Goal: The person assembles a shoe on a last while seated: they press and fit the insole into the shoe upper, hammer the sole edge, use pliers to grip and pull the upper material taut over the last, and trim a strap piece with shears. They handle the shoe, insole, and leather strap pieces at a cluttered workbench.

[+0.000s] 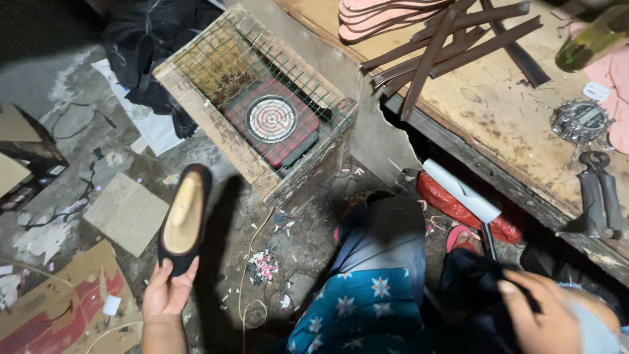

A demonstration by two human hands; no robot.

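Grey concrete floor [275,223], littered with paper scraps, cardboard pieces [126,213] and thread, fills the lower part of the head view. On it stands a wooden box with a wire-mesh top [262,98], holding a red electric coil heater [272,119]. Up right runs a worn wooden bench [498,111] carrying dark brown strips [452,46], a stack of pink insoles [380,16], a round metal piece [580,121] and black pincers [599,196].

The left hand [167,292] reaches out low on the left, its grip closed around one end of a black shoe [185,219] mounted on a pale wooden last; the shoe points away from the person, held up above the floor just left of the mesh box.

The right hand [540,314] sits at the lower right, fingers closed on a dark cloth [472,288] near the knee. A blue patterned garment [367,301] covers the lap between the two hands. Red plastic [458,206] and a white roll [462,190] lie under the bench edge.
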